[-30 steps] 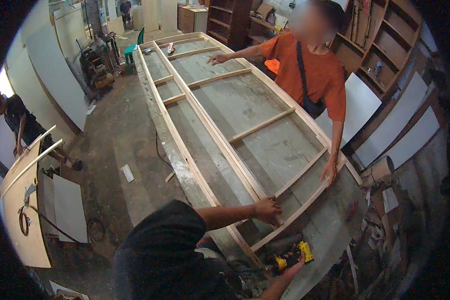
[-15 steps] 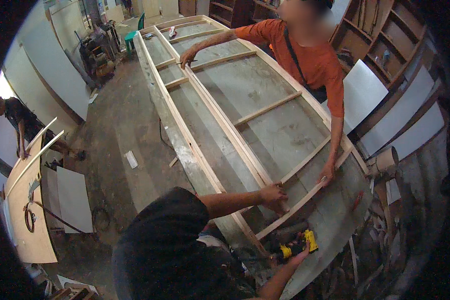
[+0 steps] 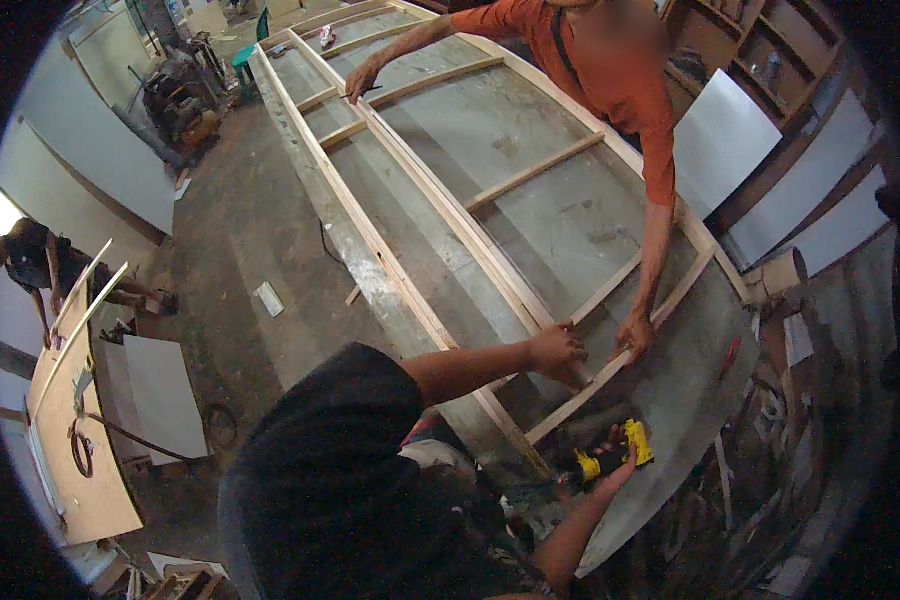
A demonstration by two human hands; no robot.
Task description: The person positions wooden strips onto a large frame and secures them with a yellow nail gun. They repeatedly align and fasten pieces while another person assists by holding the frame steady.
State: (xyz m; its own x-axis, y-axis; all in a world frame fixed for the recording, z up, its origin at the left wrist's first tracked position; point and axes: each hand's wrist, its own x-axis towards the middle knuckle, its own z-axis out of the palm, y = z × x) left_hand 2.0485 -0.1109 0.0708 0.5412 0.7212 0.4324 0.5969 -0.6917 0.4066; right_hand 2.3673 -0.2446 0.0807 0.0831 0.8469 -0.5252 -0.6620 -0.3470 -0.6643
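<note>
A large pale wooden frame [image 3: 445, 208] of long rails and crosspieces lies on a grey sheet-topped table [image 3: 682, 412]. My left hand [image 3: 558, 352] is closed at the near end of the doubled middle rail [image 3: 515, 300], beside the end crosspiece [image 3: 568, 408]. Its fingers curl around the wood, and their undersides are hidden. Below it, my right hand [image 3: 615, 465] grips a yellow-and-black power tool [image 3: 638, 442], held close to the frame's near end. Across the table, a co-worker in an orange shirt has one hand [image 3: 634, 335] on the end crosspiece, next to my left hand.
The co-worker's other hand [image 3: 362, 80] rests farther up the middle rail with a thin dark item. Another person [image 3: 45, 265] bends over a light wooden panel [image 3: 75, 440] at left. White boards [image 3: 725, 145] lean at right, above scrap wood. A green stool [image 3: 245, 62] stands far off.
The whole view has shifted slightly. The co-worker's near hand has slid along the end crosspiece toward my left hand. My right hand still holds the power tool.
</note>
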